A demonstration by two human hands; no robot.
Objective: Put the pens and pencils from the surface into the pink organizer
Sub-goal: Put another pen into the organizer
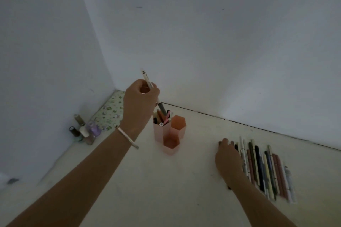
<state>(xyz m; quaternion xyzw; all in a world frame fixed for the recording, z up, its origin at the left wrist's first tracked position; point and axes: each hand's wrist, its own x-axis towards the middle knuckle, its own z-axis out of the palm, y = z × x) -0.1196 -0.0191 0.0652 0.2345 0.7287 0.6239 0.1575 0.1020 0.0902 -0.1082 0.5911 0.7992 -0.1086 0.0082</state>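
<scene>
- The right hand, at lower right of the frame, lies palm down over the left end of the row of pens and pencils on the pale surface. Its fingers curl down onto a dark pen at the near edge of the row, but whether they have closed on it I cannot tell.
- That row is packed side by side, barrels touching. The likely trouble here is that drawing one out from the edge drags or rolls its neighbours, scattering them toward the frame's lower right.
- At centre frame stands the pink organizer, three hexagonal cups joined together. The tall left cup already holds several pens; the right cup and the short front cup look empty.
- Just above it, the left hand is clenched around a white marker, held slanted with its dark lower end going into the crowded tall cup. A thin bracelet sits on that wrist.
- The risk at the cup is, I judge, the worse one: the tip could catch on pens already standing there, or a sideways push could tip the light organizer over. The two free cups would be the easier targets.
- Left of centre, well apart from the organizer, a cluster of small bottles stands by the wall, with a floral pad behind them in the corner. Neither blocks either hand's path.
</scene>
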